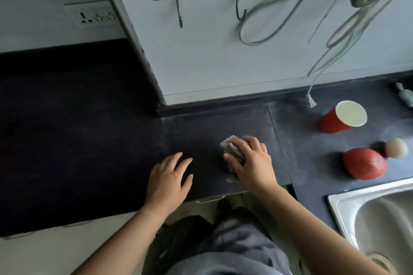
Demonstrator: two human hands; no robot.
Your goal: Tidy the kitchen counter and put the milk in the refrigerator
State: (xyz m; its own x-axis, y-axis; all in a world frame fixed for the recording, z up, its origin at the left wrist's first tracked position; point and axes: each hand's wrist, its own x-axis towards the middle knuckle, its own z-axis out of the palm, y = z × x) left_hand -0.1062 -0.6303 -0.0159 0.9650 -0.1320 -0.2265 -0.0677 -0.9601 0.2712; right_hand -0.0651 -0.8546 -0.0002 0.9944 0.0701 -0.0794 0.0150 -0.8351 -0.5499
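The right hand point(252, 163) gripped a crumpled grey cloth point(232, 147) on the dark tabletop point(89, 140); the left hand point(169, 176) lay flat, relaxed. A red paper cup of pale liquid point(342, 117) stood farther right.

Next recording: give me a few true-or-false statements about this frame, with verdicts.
1. The right hand holds a grey folded cloth down on the dark counter. True.
2. The left hand grips a sponge. False: it rests flat on the counter, holding nothing.
3. The red paper cup lies tipped on its side. False: it stands upright near the wall.
4. The steel sink lies to the right of both hands. True.
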